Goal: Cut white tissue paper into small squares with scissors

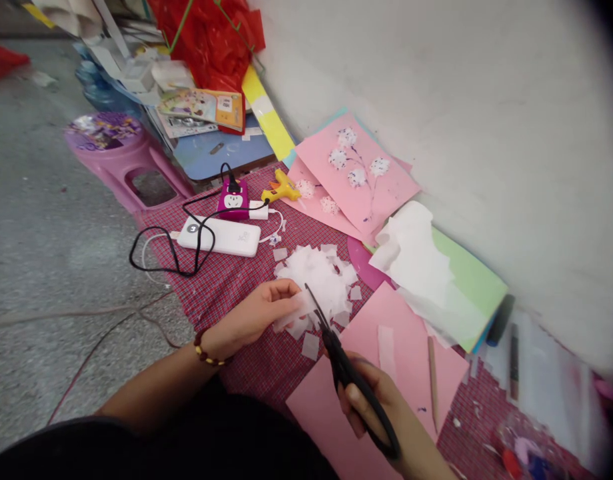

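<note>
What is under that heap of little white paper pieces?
Checked red cloth shows around the paper heap, so it seems to lie on that; anything directly beneath its middle is covered.

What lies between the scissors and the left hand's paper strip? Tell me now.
Nothing visible: the black scissors in the right hand have their blades at the edge of the paper strip pinched by the left hand.

Black scissors (340,362), blades at end of translucent white paper strip (303,304), above loose heap of white squares (314,267).
</note>
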{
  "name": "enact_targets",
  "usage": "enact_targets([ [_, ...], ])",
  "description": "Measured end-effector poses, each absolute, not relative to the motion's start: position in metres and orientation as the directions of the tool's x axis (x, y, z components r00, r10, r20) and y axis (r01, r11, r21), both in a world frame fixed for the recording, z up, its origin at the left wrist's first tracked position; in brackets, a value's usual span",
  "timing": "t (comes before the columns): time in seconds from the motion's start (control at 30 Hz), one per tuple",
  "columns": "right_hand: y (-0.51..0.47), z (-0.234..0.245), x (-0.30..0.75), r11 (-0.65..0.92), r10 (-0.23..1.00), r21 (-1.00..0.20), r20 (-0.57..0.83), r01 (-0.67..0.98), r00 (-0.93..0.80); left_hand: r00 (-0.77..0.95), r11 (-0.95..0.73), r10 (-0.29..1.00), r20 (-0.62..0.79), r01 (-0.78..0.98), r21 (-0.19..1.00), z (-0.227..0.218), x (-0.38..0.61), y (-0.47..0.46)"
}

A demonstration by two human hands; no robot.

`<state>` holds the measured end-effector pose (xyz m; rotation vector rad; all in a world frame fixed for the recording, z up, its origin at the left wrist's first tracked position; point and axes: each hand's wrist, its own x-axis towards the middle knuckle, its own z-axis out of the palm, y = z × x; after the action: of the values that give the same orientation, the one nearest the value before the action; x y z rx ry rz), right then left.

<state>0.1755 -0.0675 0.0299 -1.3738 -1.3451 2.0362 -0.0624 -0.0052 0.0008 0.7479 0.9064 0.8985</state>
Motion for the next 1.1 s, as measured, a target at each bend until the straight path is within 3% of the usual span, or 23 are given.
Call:
enact_targets([
  [0.23,-0.063,0.028,0.184,-0.342,0.707,-0.922,-0.381,0.184,-0.596,0.247,0.399,0.913,-0.325,-0.371,0.839,0.003,-0.073,-0.004],
  [0.4,-0.065,0.032,0.187,-0.395,0.677,-0.893,-0.44,0.213,-0.59,0.085,0.303,0.951,-0.298,-0.453,0.839,0.007,-0.068,0.003],
  [0.63,-0.06,0.035,0.177,-0.417,0.642,-0.891,-0.429,0.18,-0.636,0.209,0.352,0.932,-0.295,-0.343,0.871,-0.004,-0.064,0.001],
  [1.1,-0.06,0.024,0.173,-0.491,0.685,-0.851,-0.51,0.187,-0.521,0.285,0.451,0.883,-0.372,-0.299,0.841,-0.004,-0.065,0.001],
])
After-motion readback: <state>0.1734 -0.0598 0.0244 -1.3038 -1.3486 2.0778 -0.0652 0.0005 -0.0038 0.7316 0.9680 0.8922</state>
